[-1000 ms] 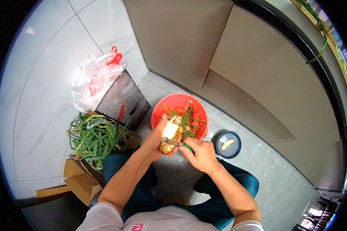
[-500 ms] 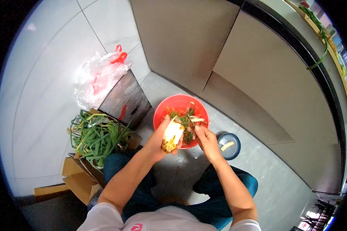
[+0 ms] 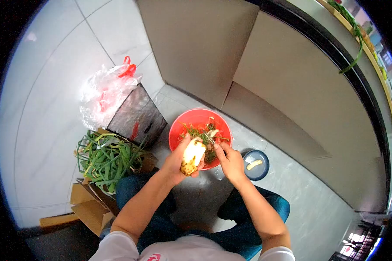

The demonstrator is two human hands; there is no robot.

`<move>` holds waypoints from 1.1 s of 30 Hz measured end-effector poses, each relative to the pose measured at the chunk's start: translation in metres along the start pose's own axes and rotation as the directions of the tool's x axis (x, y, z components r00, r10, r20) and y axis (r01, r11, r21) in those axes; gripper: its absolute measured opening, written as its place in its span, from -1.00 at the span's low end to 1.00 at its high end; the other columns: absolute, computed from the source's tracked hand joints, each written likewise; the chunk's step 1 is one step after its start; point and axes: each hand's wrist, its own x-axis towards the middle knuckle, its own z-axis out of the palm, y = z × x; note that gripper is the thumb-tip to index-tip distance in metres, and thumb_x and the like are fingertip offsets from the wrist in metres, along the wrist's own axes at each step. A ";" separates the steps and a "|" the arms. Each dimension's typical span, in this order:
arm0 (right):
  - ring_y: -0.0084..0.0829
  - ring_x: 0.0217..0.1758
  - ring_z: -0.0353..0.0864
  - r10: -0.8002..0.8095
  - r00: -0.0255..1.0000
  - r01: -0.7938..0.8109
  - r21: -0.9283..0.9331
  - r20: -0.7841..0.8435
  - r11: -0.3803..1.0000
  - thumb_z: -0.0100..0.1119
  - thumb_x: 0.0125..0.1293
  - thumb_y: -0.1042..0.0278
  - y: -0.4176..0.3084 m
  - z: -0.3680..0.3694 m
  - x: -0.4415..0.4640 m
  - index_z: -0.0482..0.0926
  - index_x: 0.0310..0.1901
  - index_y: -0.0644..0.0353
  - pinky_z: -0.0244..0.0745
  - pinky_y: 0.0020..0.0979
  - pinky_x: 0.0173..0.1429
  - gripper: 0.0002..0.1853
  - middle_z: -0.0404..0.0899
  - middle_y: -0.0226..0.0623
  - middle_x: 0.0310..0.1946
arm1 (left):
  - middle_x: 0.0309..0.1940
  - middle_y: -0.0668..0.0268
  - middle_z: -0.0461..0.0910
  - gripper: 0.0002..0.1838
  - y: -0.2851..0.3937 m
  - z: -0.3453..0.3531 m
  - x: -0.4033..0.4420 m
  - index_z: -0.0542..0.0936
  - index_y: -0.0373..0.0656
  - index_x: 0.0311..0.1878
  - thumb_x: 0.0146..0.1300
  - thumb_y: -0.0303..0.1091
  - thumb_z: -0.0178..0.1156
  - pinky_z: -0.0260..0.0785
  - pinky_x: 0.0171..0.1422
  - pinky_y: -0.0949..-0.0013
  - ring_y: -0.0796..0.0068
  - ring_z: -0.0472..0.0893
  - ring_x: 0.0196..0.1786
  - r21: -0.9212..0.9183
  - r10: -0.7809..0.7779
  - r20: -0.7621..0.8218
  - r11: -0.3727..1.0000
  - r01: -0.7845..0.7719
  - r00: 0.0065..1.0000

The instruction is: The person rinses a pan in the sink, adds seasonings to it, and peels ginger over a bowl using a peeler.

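Observation:
My left hand [image 3: 177, 161] is wrapped round a partly peeled potato [image 3: 193, 156], pale on its upper part with brown, spotted skin left at the lower end. In my right hand [image 3: 231, 162] is a slim metal peeler [image 3: 209, 138], its tip pointing up and left, apart from the potato. Both hands are over the near side of a red basin [image 3: 177, 128]. Green trimmings and peelings [image 3: 197, 131] lie inside it, partly hidden by my hands.
A dark blue bowl [image 3: 262, 174] with a pale peeled piece [image 3: 254, 165] stands right of the basin. Leafy greens [image 3: 109, 158] fill a cardboard box at left. Behind them stands a mesh bin [image 3: 139, 117] with plastic bags [image 3: 107, 93]. Cabinet fronts [image 3: 283, 82] rise ahead.
The peeler has tipped and shifted slightly left over the basin. My left hand keeps its hold on the potato. The whole view has shifted a little.

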 end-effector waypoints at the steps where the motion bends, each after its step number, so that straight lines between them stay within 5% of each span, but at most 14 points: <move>1: 0.07 -0.32 0.64 -0.010 1.000 0.010 -0.005 0.013 1.000 -0.04 0.44 -0.08 0.001 0.001 -0.001 0.56 -0.18 0.17 0.48 -0.08 -0.23 -0.57 0.62 0.04 -0.46 | -0.53 0.33 0.56 -0.42 -0.003 -0.003 0.002 0.48 -0.05 -0.06 0.46 0.27 -0.30 0.22 -0.74 0.44 0.47 0.49 -0.64 -0.009 0.036 -0.004 0.999 -0.036 0.999; 4: -0.14 -0.41 0.59 -0.071 0.997 0.065 0.352 0.004 0.934 0.02 0.44 0.02 -0.003 0.004 -0.009 0.56 -0.25 0.20 0.45 -0.24 -0.27 -0.64 0.56 -0.09 -0.49 | -0.52 0.32 0.57 -0.42 -0.004 -0.011 0.004 0.48 -0.05 -0.07 0.47 0.26 -0.30 0.23 -0.74 0.44 0.46 0.51 -0.63 -0.017 0.073 -0.044 0.997 -0.074 0.996; 7: -0.07 -0.39 0.61 -0.178 0.980 0.146 0.297 0.083 0.944 0.05 0.43 0.07 -0.021 -0.002 -0.025 0.55 -0.26 0.20 0.45 -0.20 -0.27 -0.67 0.55 -0.04 -0.49 | -0.52 0.32 0.57 -0.42 -0.006 -0.016 0.005 0.48 -0.04 -0.05 0.47 0.26 -0.30 0.26 -0.73 0.45 0.46 0.55 -0.60 -0.039 0.085 -0.055 0.995 -0.087 0.995; 11: 0.01 -0.36 0.61 -0.460 0.874 0.457 0.059 0.155 0.888 0.11 0.37 0.08 -0.034 -0.003 -0.034 0.48 -0.29 0.15 0.48 -0.09 -0.36 -0.72 0.58 -0.11 -0.43 | -0.35 0.32 0.61 -0.40 -0.010 -0.019 0.011 0.49 -0.09 0.00 0.48 0.25 -0.33 0.39 -0.61 0.33 0.43 0.60 -0.46 -0.047 0.163 -0.122 0.984 -0.170 0.979; 17: -0.03 -0.39 0.61 -0.512 0.847 0.516 0.010 0.144 0.856 0.11 0.36 0.08 -0.023 0.003 -0.033 0.46 -0.29 0.13 0.49 -0.10 -0.39 -0.73 0.59 -0.18 -0.40 | -0.38 0.35 0.62 -0.41 -0.011 -0.019 0.011 0.47 -0.05 0.05 0.46 0.26 -0.30 0.37 -0.71 0.37 0.46 0.59 -0.55 -0.025 0.169 -0.094 0.985 -0.172 0.981; 24: -0.03 -0.38 0.62 -0.517 0.850 0.523 -0.035 0.102 0.852 0.12 0.36 0.05 -0.023 0.002 -0.031 0.47 -0.29 0.13 0.50 -0.11 -0.40 -0.71 0.60 -0.16 -0.40 | -0.34 0.35 0.63 -0.42 -0.011 -0.020 0.006 0.47 -0.05 0.07 0.46 0.24 -0.28 0.43 -0.69 0.38 0.48 0.63 -0.48 -0.005 0.175 -0.051 0.984 -0.176 0.983; 27: -0.01 -0.36 0.63 -0.364 0.931 0.361 -0.137 0.001 0.922 0.09 0.38 0.01 -0.013 0.001 -0.019 0.51 -0.26 0.14 0.51 -0.09 -0.36 -0.67 0.61 -0.08 -0.45 | -0.33 0.35 0.64 -0.44 -0.013 -0.017 0.001 0.48 -0.05 0.07 0.47 0.22 -0.26 0.47 -0.66 0.38 0.49 0.65 -0.45 -0.015 0.102 -0.155 0.994 -0.105 0.983; 33: -0.10 -0.43 0.63 -0.225 0.973 0.227 0.020 -0.050 0.974 0.00 0.46 0.02 -0.001 0.016 -0.012 0.50 -0.32 0.19 0.45 -0.19 -0.35 -0.63 0.61 -0.16 -0.47 | -0.37 0.35 0.65 -0.49 -0.012 -0.012 0.006 0.51 -0.05 0.03 0.48 0.17 -0.22 0.52 -0.61 0.36 0.49 0.66 -0.43 -0.015 0.074 -0.137 0.997 -0.077 0.988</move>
